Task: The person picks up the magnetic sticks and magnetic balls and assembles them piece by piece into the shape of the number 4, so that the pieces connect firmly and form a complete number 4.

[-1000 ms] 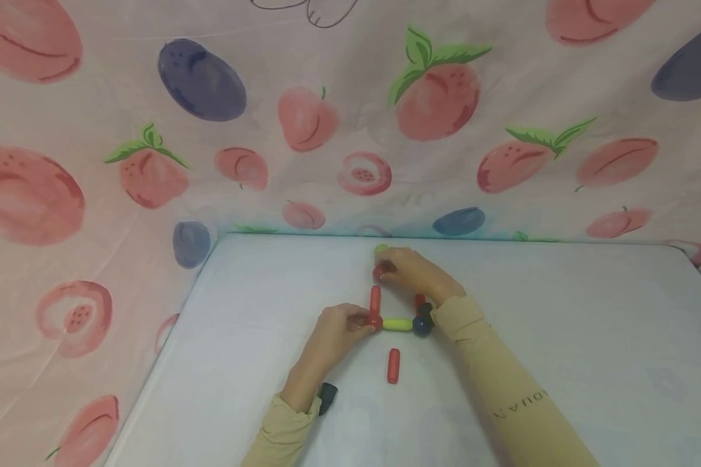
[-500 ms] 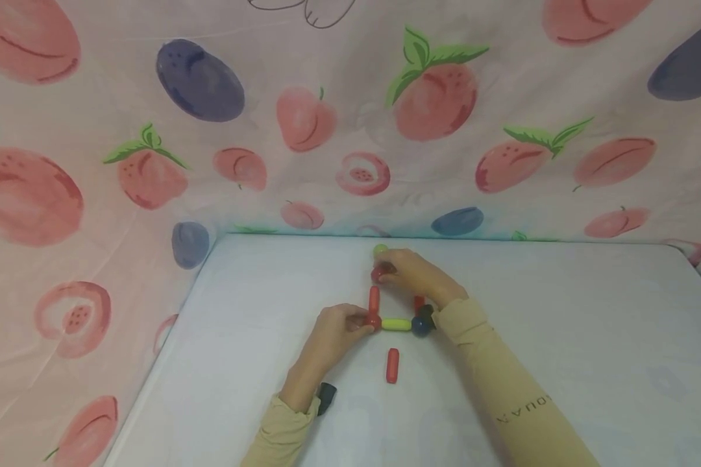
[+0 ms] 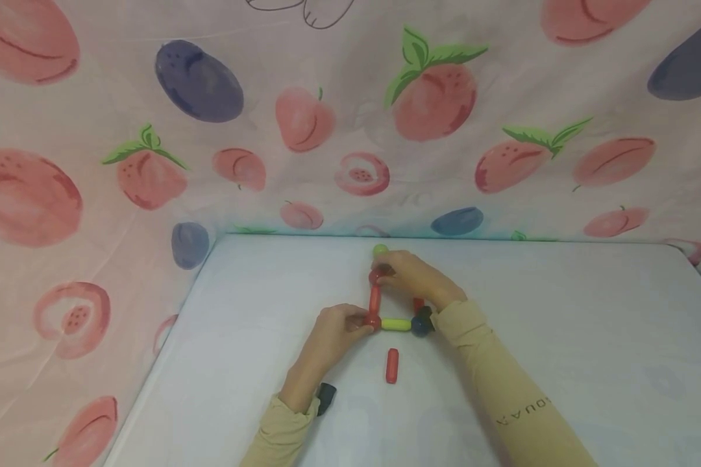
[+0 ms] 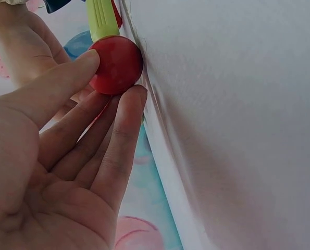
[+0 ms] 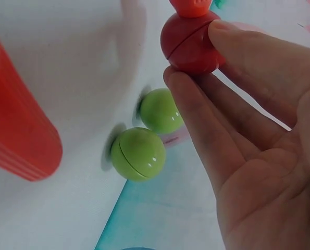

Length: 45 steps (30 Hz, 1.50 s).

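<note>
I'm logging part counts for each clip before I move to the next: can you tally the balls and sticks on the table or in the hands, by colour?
Red balls: 2
Green balls: 2
Blue ball: 1
Red sticks: 3
Yellow-green stick: 1
Total: 9
</note>
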### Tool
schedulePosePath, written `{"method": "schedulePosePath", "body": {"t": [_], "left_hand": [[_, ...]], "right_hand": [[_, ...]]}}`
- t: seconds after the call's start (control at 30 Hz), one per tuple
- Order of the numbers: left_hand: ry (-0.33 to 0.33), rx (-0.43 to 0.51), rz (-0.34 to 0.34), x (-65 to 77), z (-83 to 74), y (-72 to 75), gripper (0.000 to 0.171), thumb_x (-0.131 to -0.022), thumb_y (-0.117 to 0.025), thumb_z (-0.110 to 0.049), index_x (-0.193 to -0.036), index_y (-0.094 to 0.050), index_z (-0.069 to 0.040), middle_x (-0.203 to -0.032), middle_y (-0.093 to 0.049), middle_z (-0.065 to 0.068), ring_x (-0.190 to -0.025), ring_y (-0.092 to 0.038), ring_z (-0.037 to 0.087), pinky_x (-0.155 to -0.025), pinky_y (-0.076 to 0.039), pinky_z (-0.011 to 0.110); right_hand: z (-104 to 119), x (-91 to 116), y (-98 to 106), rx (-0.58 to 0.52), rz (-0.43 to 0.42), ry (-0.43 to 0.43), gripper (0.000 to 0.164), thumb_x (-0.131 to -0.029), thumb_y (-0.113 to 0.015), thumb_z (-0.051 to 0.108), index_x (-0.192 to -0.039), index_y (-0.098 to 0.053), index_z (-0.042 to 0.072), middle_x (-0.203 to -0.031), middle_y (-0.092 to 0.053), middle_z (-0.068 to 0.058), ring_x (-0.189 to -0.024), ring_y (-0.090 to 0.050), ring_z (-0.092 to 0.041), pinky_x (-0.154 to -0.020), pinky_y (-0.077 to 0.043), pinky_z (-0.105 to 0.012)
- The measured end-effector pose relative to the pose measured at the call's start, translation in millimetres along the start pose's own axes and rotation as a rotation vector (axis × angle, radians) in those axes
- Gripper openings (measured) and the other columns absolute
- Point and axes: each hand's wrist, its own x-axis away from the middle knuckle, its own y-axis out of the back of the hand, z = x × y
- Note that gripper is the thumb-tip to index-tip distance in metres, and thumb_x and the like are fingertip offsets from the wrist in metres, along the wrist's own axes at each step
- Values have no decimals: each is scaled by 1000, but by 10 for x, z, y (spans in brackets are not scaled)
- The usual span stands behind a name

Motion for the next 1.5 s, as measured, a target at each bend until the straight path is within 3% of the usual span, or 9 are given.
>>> {"method": "schedulePosePath", "body": {"t": [0.4, 0.77, 1.0, 1.27, 1.5], "left_hand": [[8, 4, 8, -4, 4, -18, 27, -86, -78, -18, -111, -74, -7, -96, -75, 1, -82, -66, 9, -76, -56, 25], [21, -21, 6, 12, -19, -8, 27, -86, -77, -19, -111, -74, -8, -96, -75, 1, -82, -65, 9, -77, -55, 26], [8, -55, -13, 27, -31, 3, 26, -86, -78, -20, -110, -74, -10, -99, -74, 1, -85, -64, 12, -78, -55, 27], [-85, -102, -59, 26, -139, 3, 28, -84, -80, -21, -110, -73, -12, -103, -71, 0, -94, -64, 16, -89, -55, 32], [-154, -166, -24, -27, -271, -22, 34, -85, -79, -22, -118, -71, -15, -109, -70, 1, -92, -62, 16, -84, -55, 26]], "right_hand": [[16, -1, -8, -8, 26, -42, 25, -91, -72, 12, -116, -68, 9, -106, -70, -1, -108, -63, -20, -102, -50, -40], [43, 4, -42, 30, 49, -111, 37, -92, -72, 17, -127, -65, 9, -120, -67, -5, -118, -55, -25, -105, -47, -44], [11, 0, -20, 3, 22, -100, 38, -95, -68, 18, -131, -63, 9, -128, -65, -6, -124, -58, -25, -107, -46, -45], [-53, 60, 109, 5, -50, -71, 38, -94, -67, 12, -132, -62, 9, -136, -60, -8, -130, -53, -29, -110, -42, -47], [-169, 59, 157, 20, -104, -57, 37, -94, -67, 11, -130, -61, 6, -133, -60, -14, -128, -54, -33, -110, -42, -50]]}}
